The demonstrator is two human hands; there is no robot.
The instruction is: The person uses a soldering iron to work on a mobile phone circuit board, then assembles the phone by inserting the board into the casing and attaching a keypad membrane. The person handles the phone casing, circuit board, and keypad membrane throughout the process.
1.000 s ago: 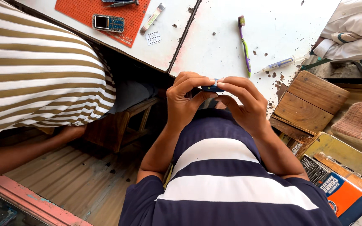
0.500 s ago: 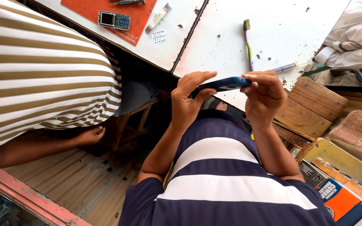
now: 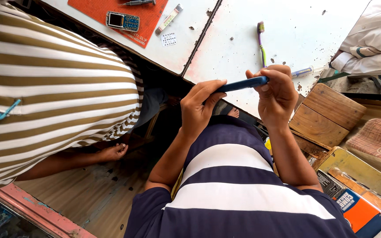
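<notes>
You are holding a slim blue phone (image 3: 242, 83) edge-on between both hands, just above the near edge of the white table (image 3: 225, 57). Your left hand (image 3: 199, 110) is pinching its left end with thumb and fingers closed on it, while your right hand (image 3: 276, 94) is curling tightly around its right end. A purple and green toothbrush (image 3: 261, 42) is lying on the table just beyond, and a person in a brown striped shirt (image 3: 54, 88) is standing close on your left.

1 head cam, steep down, close

Small dark screen, on a handset (image 3: 122, 20) on the orange mat (image 3: 98, 11). Orange-and-blue box (image 3: 358, 211), floor, lower right corner.
</notes>
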